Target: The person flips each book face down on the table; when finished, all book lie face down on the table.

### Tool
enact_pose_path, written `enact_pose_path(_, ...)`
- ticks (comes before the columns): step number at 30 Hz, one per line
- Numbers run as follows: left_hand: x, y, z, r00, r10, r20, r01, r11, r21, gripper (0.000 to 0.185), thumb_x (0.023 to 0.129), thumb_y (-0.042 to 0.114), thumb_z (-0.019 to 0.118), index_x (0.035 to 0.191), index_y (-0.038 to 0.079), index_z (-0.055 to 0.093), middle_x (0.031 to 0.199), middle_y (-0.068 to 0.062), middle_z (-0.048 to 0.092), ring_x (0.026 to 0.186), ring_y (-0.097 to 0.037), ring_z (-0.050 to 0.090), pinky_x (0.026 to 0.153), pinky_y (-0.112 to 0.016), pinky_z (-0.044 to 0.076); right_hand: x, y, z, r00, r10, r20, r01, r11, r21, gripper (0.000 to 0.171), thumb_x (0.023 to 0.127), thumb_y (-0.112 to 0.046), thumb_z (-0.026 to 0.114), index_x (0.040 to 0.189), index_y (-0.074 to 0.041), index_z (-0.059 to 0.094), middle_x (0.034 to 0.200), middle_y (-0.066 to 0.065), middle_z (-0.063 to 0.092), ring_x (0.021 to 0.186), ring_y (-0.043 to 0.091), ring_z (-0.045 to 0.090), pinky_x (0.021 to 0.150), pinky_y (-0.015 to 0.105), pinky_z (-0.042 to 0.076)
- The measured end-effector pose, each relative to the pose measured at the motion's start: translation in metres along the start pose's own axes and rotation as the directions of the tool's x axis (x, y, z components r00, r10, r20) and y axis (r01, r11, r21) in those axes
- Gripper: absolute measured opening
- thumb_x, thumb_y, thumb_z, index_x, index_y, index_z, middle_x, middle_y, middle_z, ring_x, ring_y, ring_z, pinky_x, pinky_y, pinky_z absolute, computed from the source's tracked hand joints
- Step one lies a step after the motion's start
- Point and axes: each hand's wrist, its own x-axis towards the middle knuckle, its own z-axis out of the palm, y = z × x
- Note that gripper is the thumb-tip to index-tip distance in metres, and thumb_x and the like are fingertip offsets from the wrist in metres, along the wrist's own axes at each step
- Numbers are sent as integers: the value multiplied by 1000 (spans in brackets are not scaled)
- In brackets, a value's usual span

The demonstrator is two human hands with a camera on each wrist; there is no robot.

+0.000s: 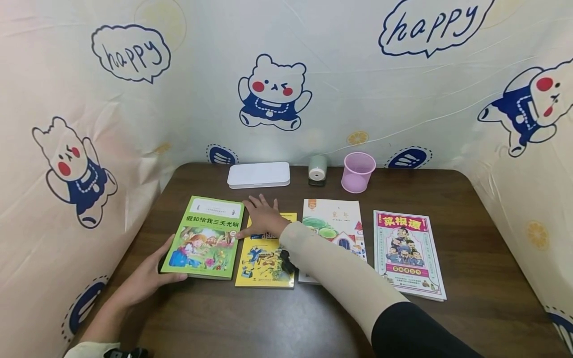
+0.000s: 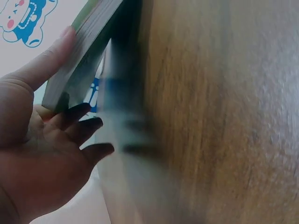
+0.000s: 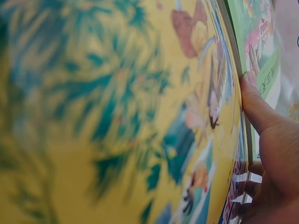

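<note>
Left hand (image 1: 145, 276) grips the lower left of a green book (image 1: 206, 238), thumb over the cover edge and remaining fingers spread below. Right hand (image 1: 264, 219) is open, fingers splayed, thumb against the book's right edge. Cover: green, white title panel, dark Chinese lettering, illustrated child and flowers. Position: leftmost of four books, just beside the yellow book (image 1: 266, 261); tilted in the left wrist view.

Obstructions: right hand and sleeve partly cover the yellow book and the white book (image 1: 331, 214); left index finger largely hidden; yellow cover blurred in the right wrist view.

Surface: dark wood-grain table (image 1: 483, 278), bearing a pink-bordered book (image 1: 409, 256), white case (image 1: 258, 175) and pink cup (image 1: 358, 171). Surround: pale cloth (image 1: 349, 99) printed with bears.
</note>
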Motion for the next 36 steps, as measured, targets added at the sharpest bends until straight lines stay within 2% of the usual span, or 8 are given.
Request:
enact_pose_path(8,-4,6,-2,999,35,2,-34,992,-119,116,90,20,82,166,15,-6,171,-25,-2,153,-53,5,117,-74,9,1,1,0,1000,7,4,-7,1000,-6,118,78,-77,72,167,-30,10,175,-4,0,160,25,-8,123,67,-6)
enact_pose_path(11,-4,8,-1,998,63,3,-61,983,-175,115,92,17,79,166,19,-9,172,-20,-6,153,-50,3,127,-32,16,0,-1,0,1000,11,4,-11,1000,-15,118,79,-76,72,167,-30,10,175,-4,0,160,24,-8,123,66,-6)
enact_pose_path(13,-4,9,0,997,76,2,-74,976,-206,115,93,17,78,166,22,-11,173,-17,-9,153,-49,4,112,-7,23,-2,-2,-1,1000,11,3,-11,1000,-23,117,79,-76,72,167,-29,10,175,-4,0,160,24,-8,124,66,-5)
enact_pose_path(15,-4,11,1,997,83,-6,-83,972,-220,114,94,18,77,165,25,-11,173,-15,-9,153,-47,7,94,4,25,-4,-4,-3,1000,11,-2,-11,999,-30,116,80,-76,71,167,-29,12,175,-3,2,160,24,-6,124,65,-3)
enact_pose_path(19,-6,16,3,997,73,-29,-77,972,-223,113,94,20,78,165,30,-9,173,-15,-6,149,-30,29,95,2,31,-11,-6,-7,1000,2,-11,-2,999,-41,114,81,-75,70,167,-27,13,175,-1,4,160,25,-4,124,66,-1)
enact_pose_path(24,-6,21,5,996,79,-48,-88,968,-233,112,94,18,78,166,29,-7,172,-21,-1,118,5,56,94,-5,44,-19,-7,-11,999,-23,-34,22,999,-48,112,83,-74,70,167,-24,16,175,3,8,160,29,0,124,68,3)
enact_pose_path(30,-7,25,5,992,113,-54,-123,960,-253,110,94,11,77,166,28,-4,170,-27,3,106,-3,65,89,-14,53,-21,-9,-13,999,-32,-42,30,999,-43,111,83,-72,71,167,-21,19,174,5,10,160,31,3,123,69,4)
enact_pose_path(36,-9,30,2,989,119,-89,-132,978,-162,110,92,12,79,166,34,-1,166,-31,18,99,-8,67,83,-16,54,-5,-6,-10,1000,11,5,-11,1000,7,117,80,-78,70,167,-26,12,175,-1,6,160,28,-3,124,66,-2)
